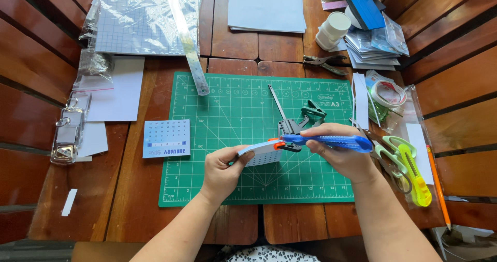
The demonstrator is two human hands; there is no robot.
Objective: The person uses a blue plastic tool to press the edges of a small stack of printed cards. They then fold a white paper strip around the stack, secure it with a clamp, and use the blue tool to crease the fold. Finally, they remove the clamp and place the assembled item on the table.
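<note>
My left hand [221, 170] pinches a small stack of light-blue calendar cards [261, 153] above the green cutting mat [217, 132]. A blue punch tool with an orange tip [331, 142] is gripped in my right hand [341, 156], and its tip meets the upper right corner of the cards. Just behind the tool lie a metal binder-clip-like piece and thin metal rod [283, 112] and a green clip [312, 112]. Another light-blue calendar card [166, 138] rests flat at the mat's left edge.
A metal ruler [192, 55] crosses the mat's top left. Green scissors [393, 150], a yellow-green utility knife [417, 182], a pencil [438, 187], tape [388, 92], pliers [323, 62], a white glue bottle [332, 30], paper sheets [266, 5], a bagged grid pad [145, 18] and ring binder mechanisms [67, 135] surround it on the wooden table.
</note>
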